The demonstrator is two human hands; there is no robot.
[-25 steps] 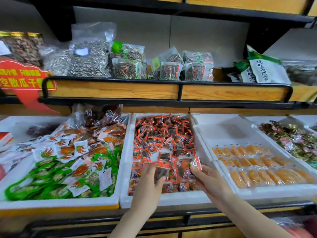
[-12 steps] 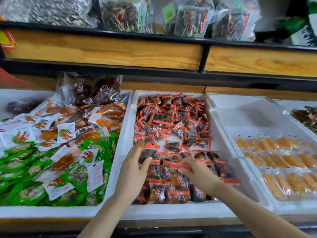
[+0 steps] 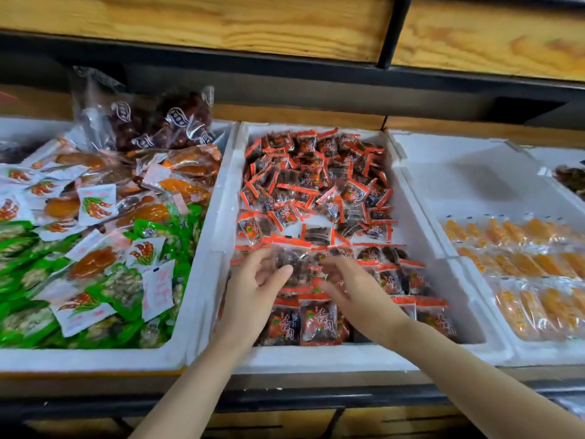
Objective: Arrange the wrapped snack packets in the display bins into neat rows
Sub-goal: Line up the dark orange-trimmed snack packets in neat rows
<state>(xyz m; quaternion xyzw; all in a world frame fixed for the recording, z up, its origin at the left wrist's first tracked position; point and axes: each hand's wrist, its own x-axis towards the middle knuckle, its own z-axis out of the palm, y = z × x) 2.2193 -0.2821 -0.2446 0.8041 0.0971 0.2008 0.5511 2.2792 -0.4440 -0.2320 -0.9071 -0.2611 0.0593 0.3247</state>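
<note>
The middle white foam bin (image 3: 316, 356) holds small red-and-dark snack packets. Those at the back lie in a loose heap (image 3: 316, 185). Those at the front lie flat in rows (image 3: 316, 321). My left hand (image 3: 250, 293) is over the front left of the bin, and its thumb and fingers pinch the left edge of one clear packet with dark contents (image 3: 292, 261). My right hand (image 3: 351, 293) is just right of that packet. It is motion-blurred, with its fingers stretched out onto the packets.
The left foam bin (image 3: 95, 356) is piled with mixed green, white and orange packets and a bag of dark fruit (image 3: 158, 122). The right foam bin (image 3: 474, 312) has orange packets (image 3: 522, 264) in rows. A wooden shelf front (image 3: 221, 23) overhangs the bins.
The view has dropped and closed in on the middle bin. Both hands moved a little toward the bin's back, and a clear packet now sits between them at my left fingertips.
</note>
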